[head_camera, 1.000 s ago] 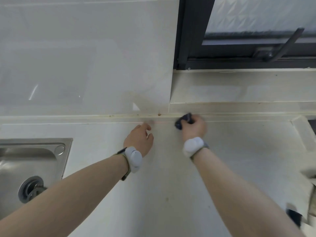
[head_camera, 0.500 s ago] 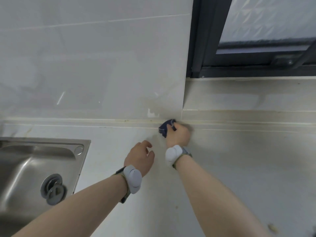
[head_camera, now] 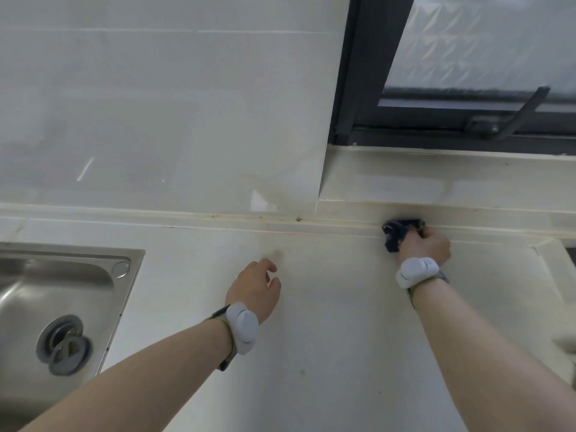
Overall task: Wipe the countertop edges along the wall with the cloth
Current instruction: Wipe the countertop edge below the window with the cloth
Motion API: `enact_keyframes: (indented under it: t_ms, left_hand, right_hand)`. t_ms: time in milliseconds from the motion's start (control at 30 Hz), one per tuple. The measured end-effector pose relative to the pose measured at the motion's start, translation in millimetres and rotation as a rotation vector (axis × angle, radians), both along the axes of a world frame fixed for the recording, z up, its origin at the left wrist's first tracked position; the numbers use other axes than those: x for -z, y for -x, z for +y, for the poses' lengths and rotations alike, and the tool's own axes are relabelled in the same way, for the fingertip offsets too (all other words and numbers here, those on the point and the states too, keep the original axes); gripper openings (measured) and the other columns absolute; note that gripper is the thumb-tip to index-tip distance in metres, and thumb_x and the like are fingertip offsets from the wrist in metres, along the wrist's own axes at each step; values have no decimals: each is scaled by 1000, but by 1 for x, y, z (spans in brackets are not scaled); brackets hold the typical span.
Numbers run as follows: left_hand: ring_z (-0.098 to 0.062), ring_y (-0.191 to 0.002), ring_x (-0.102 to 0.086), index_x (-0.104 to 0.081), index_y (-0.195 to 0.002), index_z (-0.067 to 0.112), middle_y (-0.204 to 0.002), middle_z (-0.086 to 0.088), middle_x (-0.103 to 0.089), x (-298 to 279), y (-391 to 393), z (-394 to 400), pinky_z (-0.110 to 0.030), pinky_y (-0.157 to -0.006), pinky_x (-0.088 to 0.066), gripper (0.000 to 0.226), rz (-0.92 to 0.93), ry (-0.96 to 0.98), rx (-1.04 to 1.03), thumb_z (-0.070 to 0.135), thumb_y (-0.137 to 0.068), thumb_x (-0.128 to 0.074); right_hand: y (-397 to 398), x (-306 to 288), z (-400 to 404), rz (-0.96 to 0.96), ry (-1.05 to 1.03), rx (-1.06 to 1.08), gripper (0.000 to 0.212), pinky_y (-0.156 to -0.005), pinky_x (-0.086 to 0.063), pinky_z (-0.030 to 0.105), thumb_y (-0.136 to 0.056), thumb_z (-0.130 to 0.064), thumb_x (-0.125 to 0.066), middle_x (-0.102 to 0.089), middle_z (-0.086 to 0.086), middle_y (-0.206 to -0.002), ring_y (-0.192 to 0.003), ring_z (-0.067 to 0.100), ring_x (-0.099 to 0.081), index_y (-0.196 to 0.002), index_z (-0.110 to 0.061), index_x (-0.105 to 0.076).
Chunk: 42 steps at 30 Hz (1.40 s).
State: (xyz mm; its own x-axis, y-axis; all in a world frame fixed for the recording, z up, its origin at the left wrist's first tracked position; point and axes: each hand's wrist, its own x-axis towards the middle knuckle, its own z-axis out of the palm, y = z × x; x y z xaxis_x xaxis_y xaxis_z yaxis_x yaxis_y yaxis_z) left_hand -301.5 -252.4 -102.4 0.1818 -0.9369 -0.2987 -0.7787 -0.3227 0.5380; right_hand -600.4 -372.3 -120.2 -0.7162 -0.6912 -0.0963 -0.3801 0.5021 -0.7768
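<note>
Head view is showing the right hand (head_camera: 425, 244) gripping a crumpled dark blue cloth (head_camera: 396, 233), pressing it into the long cream seam (head_camera: 218, 220) where the pale countertop (head_camera: 311, 338) is meeting the wall. That seam is running left-right, so unwiped length is lying either side, and the left hand (head_camera: 254, 291) is resting loose-fingered on the counter, holding nothing.

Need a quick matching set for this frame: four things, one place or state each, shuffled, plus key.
Things:
1. dark blue cloth
2. left hand
3. stainless steel sink
4. black-framed window

States:
A. upper right, above the ledge
B. gripped by the right hand, at the wall edge
C. lower left, set into the countertop
D. holding nothing, mid-counter

Pairs: 1-B, 2-D, 3-C, 4-A
</note>
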Motion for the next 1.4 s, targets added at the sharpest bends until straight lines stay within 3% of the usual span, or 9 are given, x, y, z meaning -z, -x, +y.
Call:
enact_keyframes:
  t_ms: [200,333,433,667,1000,1067,1200,1333,1400]
  left_hand:
    - [-16,-88,-55,-56,-113,27,-100,7,-55,6,-5,5,-33,-80,-49,22,-10,-18,0,30,-92,-50]
    - [-16,-88,-55,-55,-114,27,-101,6,-56,2,-9,8,-34,-81,-49,23,-18,-3,-10,30,-93,-50]
    - [-16,-89,-56,-55,-117,28,-101,7,-56,-4,-16,9,-33,-81,-50,25,-45,20,-5,31,-93,-50]
    - [-20,-94,-58,-54,-126,26,-108,3,-57,-19,-19,-14,-34,-82,-50,33,-106,34,5,32,-93,-50]
    - [-21,-99,-58,-48,-134,27,-118,2,-55,-31,20,-26,-34,-79,-51,40,-195,87,199,34,-94,-48]
    - [-22,-100,-58,-48,-134,26,-118,2,-55,-25,24,-27,-34,-78,-50,40,-201,115,242,34,-94,-48]
    - [-25,-101,-59,-48,-133,27,-118,1,-55,-9,27,-32,-39,-80,-52,40,-209,139,313,35,-93,-48]
    - [-24,-100,-58,-52,-125,27,-114,3,-57,2,30,-46,-38,-80,-51,34,-203,131,309,35,-93,-46]
    - [-22,-95,-56,-53,-121,27,-106,5,-57,5,30,-51,-34,-76,-48,30,-182,126,284,35,-93,-46]
  right_hand:
    - [-79,1,7,-46,52,-191,22,-61,-40,32,-86,-18,-62,-69,21,-78,-68,34,-60,-77,1,-69]
    - [-151,1,11,-51,36,-406,41,-44,-20,26,-82,-13,-64,-43,2,-45,-45,18,-34,-48,-11,-42]
    - [-179,-3,10,-89,21,-425,52,-43,-13,22,-78,-8,-60,-21,-6,-41,-42,8,-17,-43,-19,-24]
    - [-150,-8,2,201,-101,-685,29,-47,-32,22,-88,-23,-57,-53,2,-59,-56,21,-51,-61,-13,-58]
    - [-1,-2,0,149,-79,-400,29,-45,-21,22,-81,-17,-53,-37,2,-48,-51,19,-30,-54,-9,-47]
    - [39,-5,2,135,-128,-287,21,-49,-28,26,-82,-20,-51,-46,8,-56,-58,21,-36,-62,-13,-54]
    - [97,-7,-3,128,-245,-56,30,-76,-51,36,-87,-23,-52,-70,17,-97,-87,32,-64,-95,0,-69]
    - [84,-6,-5,65,-206,4,31,-77,-44,28,-86,-25,-58,-70,12,-104,-96,29,-63,-98,1,-68]
    - [54,-3,2,84,-131,12,21,-70,-38,23,-78,-23,-63,-71,12,-95,-88,28,-64,-87,-5,-70]
